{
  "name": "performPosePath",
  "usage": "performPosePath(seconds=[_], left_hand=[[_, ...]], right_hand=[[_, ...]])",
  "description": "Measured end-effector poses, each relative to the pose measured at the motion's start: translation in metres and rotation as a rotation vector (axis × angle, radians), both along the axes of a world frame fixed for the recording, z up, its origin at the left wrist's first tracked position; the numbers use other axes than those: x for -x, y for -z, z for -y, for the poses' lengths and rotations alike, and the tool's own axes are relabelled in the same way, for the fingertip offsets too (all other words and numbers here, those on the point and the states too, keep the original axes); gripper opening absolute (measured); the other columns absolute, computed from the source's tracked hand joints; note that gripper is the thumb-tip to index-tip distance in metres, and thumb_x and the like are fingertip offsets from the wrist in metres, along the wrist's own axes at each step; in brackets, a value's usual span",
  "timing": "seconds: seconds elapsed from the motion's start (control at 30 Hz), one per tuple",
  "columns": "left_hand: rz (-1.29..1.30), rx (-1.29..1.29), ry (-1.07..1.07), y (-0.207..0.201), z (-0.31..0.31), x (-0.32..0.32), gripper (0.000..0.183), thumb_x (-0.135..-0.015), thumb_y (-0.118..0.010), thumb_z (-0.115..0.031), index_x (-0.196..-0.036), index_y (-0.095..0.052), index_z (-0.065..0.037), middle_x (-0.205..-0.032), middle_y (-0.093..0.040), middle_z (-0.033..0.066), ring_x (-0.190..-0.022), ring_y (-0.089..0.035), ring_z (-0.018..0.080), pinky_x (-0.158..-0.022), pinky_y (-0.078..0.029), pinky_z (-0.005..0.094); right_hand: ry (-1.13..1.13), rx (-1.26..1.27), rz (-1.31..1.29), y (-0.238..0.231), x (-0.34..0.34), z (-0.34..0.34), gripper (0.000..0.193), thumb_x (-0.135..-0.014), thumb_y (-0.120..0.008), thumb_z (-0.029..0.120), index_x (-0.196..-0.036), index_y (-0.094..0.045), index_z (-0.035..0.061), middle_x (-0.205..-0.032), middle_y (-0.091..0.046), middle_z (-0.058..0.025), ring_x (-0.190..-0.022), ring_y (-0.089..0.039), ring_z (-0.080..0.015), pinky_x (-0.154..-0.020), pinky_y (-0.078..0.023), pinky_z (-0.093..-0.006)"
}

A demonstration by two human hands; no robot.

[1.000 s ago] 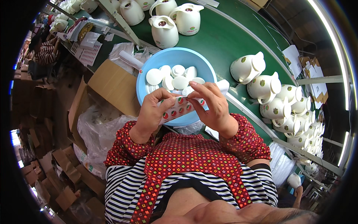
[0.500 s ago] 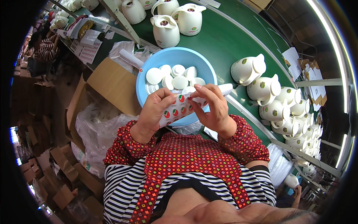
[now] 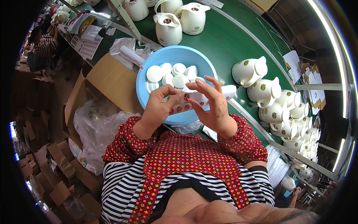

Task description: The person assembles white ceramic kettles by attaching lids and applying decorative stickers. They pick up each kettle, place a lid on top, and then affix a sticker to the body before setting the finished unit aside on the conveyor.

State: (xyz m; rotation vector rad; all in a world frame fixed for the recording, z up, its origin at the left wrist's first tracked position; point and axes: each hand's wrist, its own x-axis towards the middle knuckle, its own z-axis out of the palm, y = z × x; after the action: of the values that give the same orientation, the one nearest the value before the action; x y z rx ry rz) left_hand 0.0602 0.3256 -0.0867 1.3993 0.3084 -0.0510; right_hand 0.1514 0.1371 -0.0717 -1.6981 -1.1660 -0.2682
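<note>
A white sheet of round red-and-green stickers [image 3: 180, 107] is held across the front of a light blue basin [image 3: 206, 61]. My left hand [image 3: 156, 106] pinches the sheet at its left part between thumb and fingers. Over the sheet's right part is my right hand [image 3: 216, 108], fingers stretched and thumb apart from them, the thumb tip close to the stickers. The sheet's rolled white end [image 3: 228, 91] sticks out behind the right hand. In the basin lie several round white lids [image 3: 154, 74], some stacked, partly hidden by my hands.
White jugs [image 3: 167, 30] stand at the far side of the green table [image 3: 220, 41]. More jugs [image 3: 264, 91] lie along the right. On the left sits an open cardboard box [image 3: 112, 82] with clear plastic bags [image 3: 95, 127]. A person in stripes [image 3: 46, 44] is at far left.
My right hand's fingers have spread and lifted away from the sheet. The sheet has tilted flatter, and my left hand has shifted slightly right.
</note>
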Motion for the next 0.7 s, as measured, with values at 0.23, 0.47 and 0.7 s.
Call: performPosePath(seconds=[0.23, 0.47, 0.7], left_hand=[[-0.055, -0.024, 0.01, -0.005, 0.001, -0.003, 0.015, -0.098, -0.069, -0.011, -0.099, -0.069, 0.004, -0.094, -0.073, 0.0055, -0.086, -0.064, 0.0071, -0.076, -0.053, 0.0247], [-0.106, 0.064, 0.017, 0.007, -0.001, -0.005, 0.013, -0.098, -0.067, -0.01, -0.096, -0.068, 0.002, -0.092, -0.071, 0.0044, -0.083, -0.063, 0.007, -0.075, -0.053, 0.0251], [-0.211, 0.313, -0.076, 0.02, 0.003, -0.01, 0.009, -0.097, -0.067, -0.008, -0.095, -0.068, 0.001, -0.09, -0.07, 0.0044, -0.081, -0.064, 0.0084, -0.074, -0.053, 0.0248]], right_hand=[[-0.005, -0.024, 0.131, 0.023, 0.001, -0.003, 0.061, -0.084, -0.071, -0.008, -0.141, -0.053, -0.0005, -0.118, -0.072, -0.0167, -0.101, -0.073, -0.0285, -0.103, -0.049, -0.0488], [0.017, 0.025, 0.207, 0.028, 0.002, 0.0, 0.053, -0.084, -0.068, -0.006, -0.136, -0.059, -0.001, -0.12, -0.071, -0.0187, -0.104, -0.071, -0.027, -0.104, -0.048, -0.0484], [0.015, 0.143, 0.213, 0.025, 0.002, 0.002, 0.055, -0.082, -0.066, -0.003, -0.136, -0.061, -0.001, -0.125, -0.07, -0.0171, -0.11, -0.07, -0.0261, -0.106, -0.047, -0.0484]])
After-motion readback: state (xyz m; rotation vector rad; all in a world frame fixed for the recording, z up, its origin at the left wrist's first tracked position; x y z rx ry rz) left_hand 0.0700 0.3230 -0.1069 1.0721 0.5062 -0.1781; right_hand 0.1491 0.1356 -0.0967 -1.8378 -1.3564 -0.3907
